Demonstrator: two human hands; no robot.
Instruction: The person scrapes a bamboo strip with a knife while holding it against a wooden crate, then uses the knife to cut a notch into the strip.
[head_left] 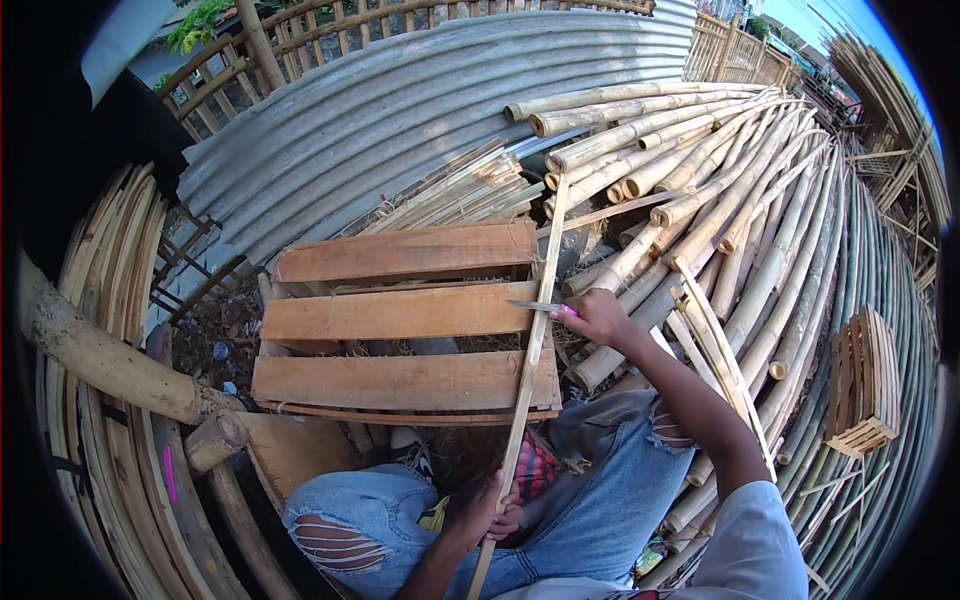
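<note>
A long, thin bamboo strip (526,384) slants from my lap up across the right end of a slatted wooden crate (390,312). My left hand (484,514) is wrapped round the strip's lower part, above my thighs. In my right hand (592,318) is a knife (537,306) with a pink handle, the fingers closed on it. Its blade points left and lies across the strip, over the crate's middle slat. My palm hides most of the handle.
Bamboo poles (690,190) are piled to the right and ahead. Split bamboo slats (110,280) stand at the left beside a thick pole (110,350). A corrugated metal sheet (420,110) stands behind the crate. A smaller wooden crate (862,382) rests on green poles at far right.
</note>
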